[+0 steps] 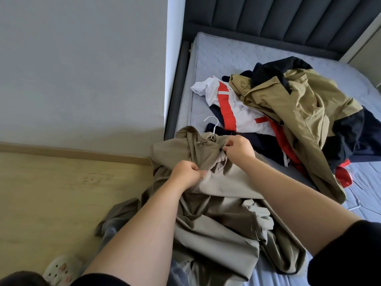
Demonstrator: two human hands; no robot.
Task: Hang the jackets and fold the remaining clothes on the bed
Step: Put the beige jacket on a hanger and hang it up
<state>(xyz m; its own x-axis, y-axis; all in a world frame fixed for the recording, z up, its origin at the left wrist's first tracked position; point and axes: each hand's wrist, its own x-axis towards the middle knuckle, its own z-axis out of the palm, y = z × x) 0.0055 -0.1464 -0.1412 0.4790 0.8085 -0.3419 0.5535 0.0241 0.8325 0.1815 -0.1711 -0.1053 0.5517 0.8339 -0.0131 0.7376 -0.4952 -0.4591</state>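
Observation:
A beige jacket [218, 221] lies spread over the bed's near left edge, with a white hanger [212, 125] poking out of its collar. My left hand [188, 174] grips a bunch of the jacket's fabric just below the collar. My right hand [240, 147] pinches the jacket's front near the collar, around a small dark fastener. Further back on the grey mattress [226, 56] lies a heap: a tan and navy jacket [299, 104] over a white, red and navy jacket [231, 106].
A dark padded headboard [268, 17] stands behind the bed and a dark bed frame [177, 89] runs along its left side. A grey wall [82, 69] and wooden floor [61, 193] are to the left. A light slipper [61, 269] shows at the bottom left.

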